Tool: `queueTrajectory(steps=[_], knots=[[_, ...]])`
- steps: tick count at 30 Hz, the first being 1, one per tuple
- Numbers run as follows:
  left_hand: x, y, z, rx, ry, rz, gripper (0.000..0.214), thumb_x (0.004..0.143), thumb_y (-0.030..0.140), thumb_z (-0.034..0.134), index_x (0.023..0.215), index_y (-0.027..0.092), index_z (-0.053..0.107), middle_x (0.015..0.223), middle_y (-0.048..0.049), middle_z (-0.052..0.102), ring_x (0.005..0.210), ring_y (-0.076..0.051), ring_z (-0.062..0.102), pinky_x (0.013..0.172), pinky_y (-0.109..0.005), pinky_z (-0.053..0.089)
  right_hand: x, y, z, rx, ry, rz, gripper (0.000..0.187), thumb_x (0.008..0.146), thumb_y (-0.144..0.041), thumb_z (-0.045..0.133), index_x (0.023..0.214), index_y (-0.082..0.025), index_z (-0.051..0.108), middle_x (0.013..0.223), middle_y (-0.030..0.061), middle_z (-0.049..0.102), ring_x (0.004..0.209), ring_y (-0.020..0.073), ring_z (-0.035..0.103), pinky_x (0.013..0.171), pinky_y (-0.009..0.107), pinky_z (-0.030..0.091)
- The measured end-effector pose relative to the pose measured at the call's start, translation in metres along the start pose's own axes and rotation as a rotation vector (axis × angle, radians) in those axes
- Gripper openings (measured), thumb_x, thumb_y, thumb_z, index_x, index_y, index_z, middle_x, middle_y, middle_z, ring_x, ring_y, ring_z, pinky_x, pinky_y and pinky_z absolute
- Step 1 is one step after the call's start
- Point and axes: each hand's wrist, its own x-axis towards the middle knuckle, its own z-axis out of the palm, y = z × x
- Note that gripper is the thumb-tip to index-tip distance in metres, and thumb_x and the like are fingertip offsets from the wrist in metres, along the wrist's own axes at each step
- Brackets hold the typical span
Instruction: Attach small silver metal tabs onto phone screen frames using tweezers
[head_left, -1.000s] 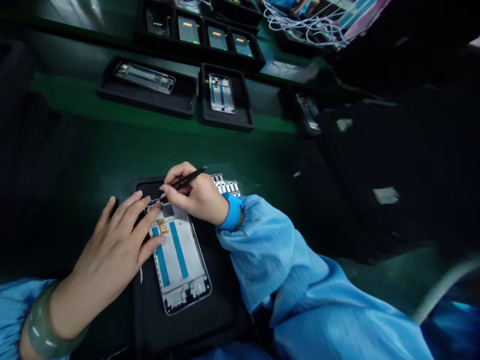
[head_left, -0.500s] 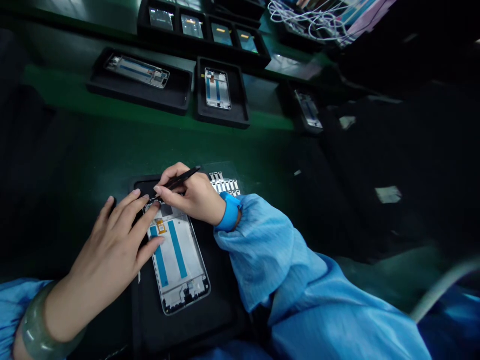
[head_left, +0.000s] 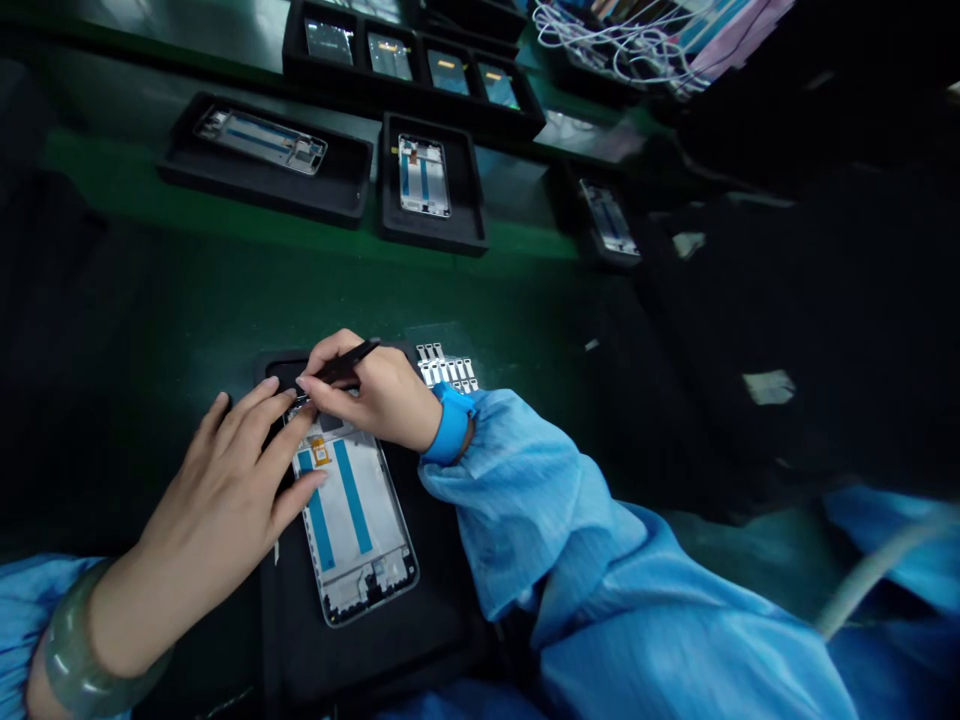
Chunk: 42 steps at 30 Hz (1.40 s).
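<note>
A phone frame (head_left: 382,500) with two blue strips and an orange flex piece lies face down in a black tray (head_left: 450,620). My left hand (head_left: 217,510) is spread flat, with its fingertips resting on the frame's upper left edge and its thumb over the frame. Pinched in my right hand (head_left: 382,395) is a pair of black tweezers (head_left: 349,358), slanted down toward the frame's top edge. Fingers hide the tip and the spot it reaches. Just beyond the right wrist lies a clear sheet with small metallic stickers (head_left: 448,370).
Farther back, a black tray (head_left: 262,195) and another black tray (head_left: 469,200) each hold a phone frame. A compartmented black tray (head_left: 412,90) with several phone parts stands behind them. One more phone frame (head_left: 609,215) sits at right. White cables (head_left: 622,45) lie tangled at upper right.
My right hand and the tweezers have shifted slightly left, along the frame's top edge. My left hand keeps its place on the frame. The whole view has moved a little.
</note>
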Motion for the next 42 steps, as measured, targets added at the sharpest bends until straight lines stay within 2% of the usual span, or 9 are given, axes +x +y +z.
queueTrajectory(steps=[6, 22, 26, 28, 31, 34, 36, 40, 42], knots=[[0.001, -0.003, -0.001, -0.005, -0.004, 0.010, 0.049, 0.085, 0.041, 0.046, 0.127, 0.015, 0.043, 0.124, -0.0152, 0.049, 0.125, -0.031, 0.038, 0.103, -0.055, 0.030, 0.002, -0.003, 0.002, -0.011, 0.027, 0.039, 0.011, 0.084, -0.027, 0.053, 0.086, -0.016, 0.053, 0.079, -0.0001, 0.060, 0.065, 0.0072, 0.057, 0.062, 0.018, 0.046], [0.002, 0.000, -0.003, 0.074, 0.006, 0.017, 0.043, 0.085, 0.037, 0.044, 0.122, 0.015, 0.048, 0.123, -0.0140, 0.051, 0.124, -0.030, 0.039, 0.105, -0.056, 0.024, 0.003, 0.000, -0.001, -0.097, 0.000, -0.089, 0.008, 0.084, -0.023, 0.049, 0.084, -0.015, 0.052, 0.080, -0.0003, 0.059, 0.067, 0.0075, 0.056, 0.065, 0.019, 0.044], [0.002, 0.003, -0.003, 0.109, -0.017, 0.030, 0.041, 0.087, 0.035, 0.042, 0.122, 0.016, 0.049, 0.124, -0.0132, 0.051, 0.124, -0.030, 0.039, 0.105, -0.058, 0.021, 0.005, 0.003, -0.020, -0.062, 0.106, -0.036, 0.014, 0.088, -0.028, 0.047, 0.087, -0.016, 0.052, 0.078, -0.0001, 0.058, 0.068, 0.0092, 0.056, 0.066, 0.022, 0.045], [0.002, 0.004, -0.005, 0.120, -0.022, 0.030, 0.039, 0.088, 0.035, 0.041, 0.122, 0.017, 0.048, 0.124, -0.0127, 0.052, 0.124, -0.029, 0.040, 0.105, -0.060, 0.019, 0.004, 0.006, -0.033, -0.161, 0.151, -0.034, 0.016, 0.090, -0.027, 0.042, 0.090, -0.016, 0.053, 0.084, 0.0024, 0.059, 0.077, 0.0123, 0.056, 0.073, 0.026, 0.045], [0.011, 0.001, -0.013, 0.095, -0.026, 0.005, 0.032, 0.088, 0.037, 0.042, 0.112, 0.020, 0.053, 0.111, -0.0091, 0.058, 0.111, -0.026, 0.051, 0.104, -0.060, 0.021, 0.000, 0.014, -0.045, -0.448, 0.010, -0.055, 0.019, 0.089, -0.020, 0.042, 0.099, -0.016, 0.057, 0.102, 0.0068, 0.060, 0.094, 0.0180, 0.051, 0.081, 0.031, 0.042], [0.045, -0.012, -0.021, 0.073, 0.119, -0.127, 0.029, 0.087, 0.038, 0.043, 0.100, 0.015, 0.054, 0.099, -0.0086, 0.059, 0.099, -0.023, 0.055, 0.100, -0.049, 0.033, -0.003, 0.025, -0.044, -0.650, -0.208, -0.022, 0.026, 0.087, -0.022, 0.048, 0.110, -0.015, 0.059, 0.108, 0.0089, 0.059, 0.094, 0.0207, 0.048, 0.081, 0.034, 0.042], [0.085, -0.023, -0.021, 0.101, 0.240, -0.194, 0.030, 0.088, 0.033, 0.041, 0.106, 0.011, 0.051, 0.111, -0.0129, 0.054, 0.111, -0.026, 0.048, 0.099, -0.045, 0.036, -0.003, 0.031, -0.040, -0.694, -0.256, -0.018, 0.028, 0.088, -0.026, 0.049, 0.110, -0.015, 0.060, 0.104, 0.0090, 0.059, 0.092, 0.0204, 0.048, 0.082, 0.034, 0.041], [0.181, -0.036, -0.002, 0.112, 0.108, -0.049, 0.034, 0.087, 0.022, 0.045, 0.120, 0.016, 0.046, 0.124, -0.0090, 0.050, 0.113, -0.020, 0.048, 0.095, -0.037, 0.041, -0.001, 0.037, -0.039, -0.713, -0.242, -0.029, 0.028, 0.088, -0.033, 0.049, 0.108, -0.019, 0.063, 0.100, 0.0078, 0.058, 0.091, 0.0192, 0.047, 0.081, 0.032, 0.040], [0.217, -0.035, 0.010, 0.138, 0.062, -0.014, 0.035, 0.086, 0.026, 0.050, 0.120, 0.017, 0.047, 0.123, -0.0087, 0.050, 0.109, -0.021, 0.051, 0.091, -0.042, 0.044, -0.002, 0.036, -0.040, -0.723, -0.228, -0.002, 0.029, 0.087, -0.036, 0.050, 0.107, -0.020, 0.063, 0.098, 0.0065, 0.059, 0.091, 0.0189, 0.048, 0.077, 0.030, 0.041]])
